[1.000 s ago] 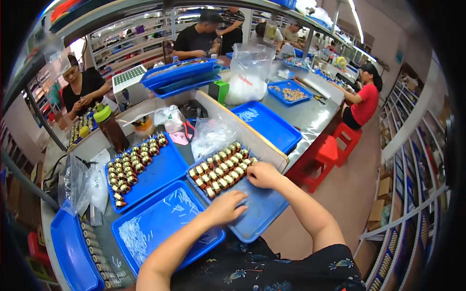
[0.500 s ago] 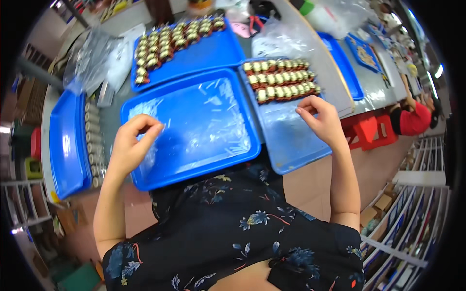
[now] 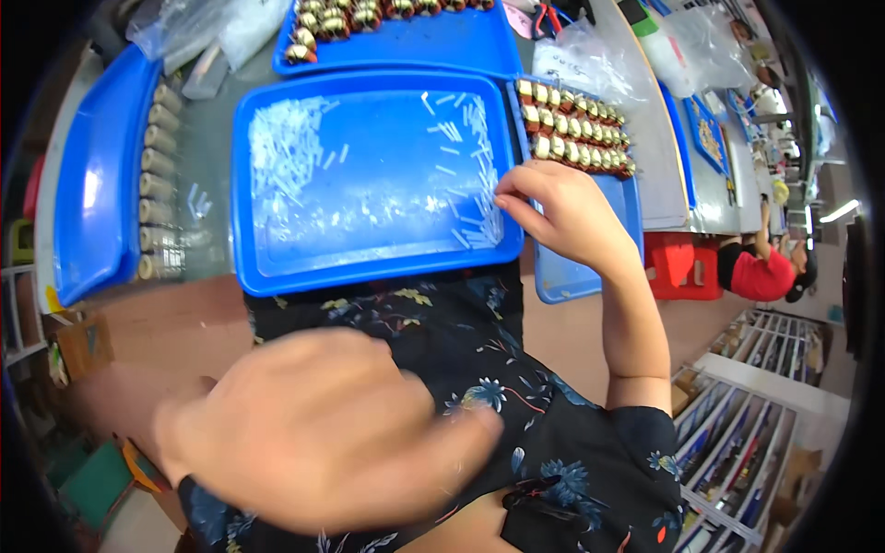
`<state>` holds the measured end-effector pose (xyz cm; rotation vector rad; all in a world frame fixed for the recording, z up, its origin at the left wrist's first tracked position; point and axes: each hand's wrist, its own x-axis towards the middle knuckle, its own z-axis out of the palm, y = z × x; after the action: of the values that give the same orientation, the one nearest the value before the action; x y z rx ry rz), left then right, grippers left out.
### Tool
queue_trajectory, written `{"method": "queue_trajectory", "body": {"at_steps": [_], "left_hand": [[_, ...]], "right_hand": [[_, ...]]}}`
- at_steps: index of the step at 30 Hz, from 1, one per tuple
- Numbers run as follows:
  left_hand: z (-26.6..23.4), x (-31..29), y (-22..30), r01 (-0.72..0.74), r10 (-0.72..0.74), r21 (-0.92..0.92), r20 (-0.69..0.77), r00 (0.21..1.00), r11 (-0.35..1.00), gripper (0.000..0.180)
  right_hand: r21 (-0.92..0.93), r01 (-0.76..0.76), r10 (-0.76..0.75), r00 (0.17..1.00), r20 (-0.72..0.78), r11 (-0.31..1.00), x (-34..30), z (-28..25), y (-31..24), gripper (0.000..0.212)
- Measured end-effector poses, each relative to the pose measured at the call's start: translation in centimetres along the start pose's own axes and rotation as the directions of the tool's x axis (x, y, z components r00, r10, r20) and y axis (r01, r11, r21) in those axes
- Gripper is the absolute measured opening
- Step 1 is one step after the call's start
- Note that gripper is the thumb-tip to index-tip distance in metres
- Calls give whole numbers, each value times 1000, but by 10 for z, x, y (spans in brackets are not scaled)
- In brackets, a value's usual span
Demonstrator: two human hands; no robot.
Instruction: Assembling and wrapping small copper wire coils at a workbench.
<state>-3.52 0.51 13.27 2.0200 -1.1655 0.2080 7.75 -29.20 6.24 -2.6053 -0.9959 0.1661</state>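
Note:
My left hand (image 3: 323, 429) is raised close to the camera in front of my dark floral top, smeared by motion, so its fingers cannot be read. My right hand (image 3: 567, 212) hovers at the right rim of the middle blue tray (image 3: 378, 275). Its thumb and forefinger are drawn together; anything between them is too small to make out. Small clear tube pieces (image 3: 286, 147) are heaped at that tray's left side, with more strewn along its right side. Beyond my right hand, rows of small yellow-wrapped coils (image 3: 576, 129) with red-brown sides stand in a second blue tray (image 3: 573, 276).
A far blue tray (image 3: 433, 51) holds more coils. At left, pale cylinders (image 3: 159, 161) line up beside an upended blue tray (image 3: 97, 184). Plastic bags (image 3: 590, 60) and red-handled pliers (image 3: 548, 20) lie at the back. A person in red (image 3: 763, 273) sits far right.
My left hand has left the middle tray and come up close to the camera. My right hand has moved left to that tray's right rim. The whole view has shifted.

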Motion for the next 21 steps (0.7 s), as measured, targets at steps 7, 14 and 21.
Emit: {"method": "queue_trajectory", "body": {"at_steps": [7,14,21], "left_hand": [[-5,-7,28,-214,181,-223,-159,971,951,10],[-8,-1,-5,-69,32,-278,-136,990,958,8],[5,14,-39,-19,-68,-333,-246,967,943,6]], "right_hand": [[129,-24,34,997,-75,991,-20,8,-7,12],[170,-176,196,975,-106,970,-47,4,-17,11],[279,-191,236,962,-140,941,-42,19,-19,12]]}}
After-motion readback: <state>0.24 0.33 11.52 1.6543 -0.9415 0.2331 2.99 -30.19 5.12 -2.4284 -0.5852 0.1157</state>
